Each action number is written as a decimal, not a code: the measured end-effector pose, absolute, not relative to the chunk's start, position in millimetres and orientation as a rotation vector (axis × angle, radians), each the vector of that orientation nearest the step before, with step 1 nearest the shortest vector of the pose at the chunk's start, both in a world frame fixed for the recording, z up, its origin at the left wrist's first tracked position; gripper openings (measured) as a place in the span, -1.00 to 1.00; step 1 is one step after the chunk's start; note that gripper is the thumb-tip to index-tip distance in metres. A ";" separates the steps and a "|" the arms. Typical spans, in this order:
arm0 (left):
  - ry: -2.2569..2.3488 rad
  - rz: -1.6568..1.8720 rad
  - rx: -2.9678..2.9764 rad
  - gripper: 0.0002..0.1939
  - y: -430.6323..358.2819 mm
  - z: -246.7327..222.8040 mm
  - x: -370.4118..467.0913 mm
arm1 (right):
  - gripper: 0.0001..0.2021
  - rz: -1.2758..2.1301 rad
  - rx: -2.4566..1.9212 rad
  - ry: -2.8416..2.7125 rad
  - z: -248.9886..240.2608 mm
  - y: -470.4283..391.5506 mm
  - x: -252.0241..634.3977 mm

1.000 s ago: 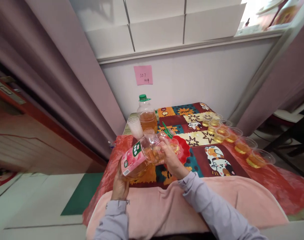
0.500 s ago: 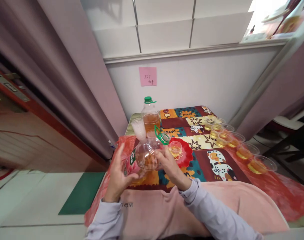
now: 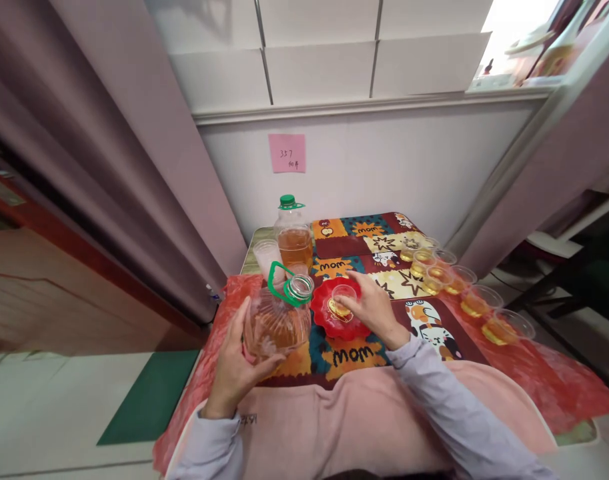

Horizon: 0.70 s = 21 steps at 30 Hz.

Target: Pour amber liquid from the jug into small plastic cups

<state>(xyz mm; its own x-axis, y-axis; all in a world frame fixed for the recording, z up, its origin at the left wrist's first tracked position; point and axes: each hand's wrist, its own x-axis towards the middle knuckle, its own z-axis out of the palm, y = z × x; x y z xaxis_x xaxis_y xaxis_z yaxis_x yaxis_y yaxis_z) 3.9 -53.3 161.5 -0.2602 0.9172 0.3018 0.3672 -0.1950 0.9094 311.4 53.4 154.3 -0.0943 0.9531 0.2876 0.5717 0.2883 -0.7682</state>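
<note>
A clear plastic jug (image 3: 279,323) with a green handle ring and an uncapped mouth leans to the right, amber liquid inside. My left hand (image 3: 237,367) is wrapped round its lower left side, thumb in front. Over the red scalloped plate (image 3: 329,327), my right hand (image 3: 377,307) has its thumb and fingers round a small clear plastic cup (image 3: 343,293) holding yellow liquid. The cup is on the plate; whether the fingers press firmly on it is hard to see. Behind the held jug stands a stack of clear cups (image 3: 267,253).
A second jug (image 3: 295,247) with a green cap stands at the back left. Several cups of yellow liquid (image 3: 474,303) line the table's right side. Patterned mats (image 3: 351,357) and a red plastic sheet (image 3: 549,380) cover the table, with a pink cloth (image 3: 384,420) at the front edge.
My right hand has let go of the jug and moved right to the cup on the plate. The jug has tipped more upright in my left hand.
</note>
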 end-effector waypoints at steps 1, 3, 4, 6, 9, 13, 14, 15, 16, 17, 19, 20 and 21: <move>1.577 1.478 1.496 0.24 -54.1 160.6 3.5 | -0.37 0.518 -1.473 -1.864 152.7 58.8 316.1; 1.568 1.490 1.441 0.26 -54.8 159.5 3.0 | -0.32 0.420 -1.609 -2.027 151.0 64.8 318.7; 1.557 1.490 1.394 0.28 -54.8 159.4 2.8 | -0.31 0.397 -1.657 -2.089 150.9 65.8 317.3; 1.534 1.494 1.301 0.32 -54.1 159.7 2.6 | -0.35 0.365 -1.733 -2.169 152.2 65.7 312.0; 1.517 1.541 1.244 0.33 -52.1 160.9 3.1 | -0.45 0.307 -1.809 -2.210 156.0 65.5 305.2; 1.549 1.568 1.280 0.30 -50.4 162.1 4.5 | -0.48 0.277 -1.816 -2.234 159.4 69.4 304.2; 1.553 1.559 1.283 0.30 -50.5 162.4 5.1 | -0.48 0.282 -1.811 -2.236 159.7 70.4 304.5; 1.552 1.548 1.282 0.31 -50.7 162.7 5.8 | -0.48 0.287 -1.807 -2.234 160.0 70.9 304.8; 1.547 1.536 1.280 0.32 -51.0 163.1 6.8 | -0.49 0.292 -1.800 -2.231 160.4 71.0 305.2; 1.543 1.525 1.283 0.33 -51.4 163.5 8.0 | -0.49 0.295 -1.792 -2.226 161.0 70.6 306.0; 1.547 1.518 1.307 0.33 -52.1 164.8 10.8 | -0.50 0.289 -1.774 -2.204 163.3 68.3 310.5; 1.556 1.520 1.323 0.33 -52.3 165.4 12.1 | -0.49 0.289 -1.760 -2.171 165.0 66.6 315.1; 1.566 1.522 1.336 0.32 -52.4 166.1 13.2 | -0.48 0.296 -1.742 -2.122 167.1 64.8 321.7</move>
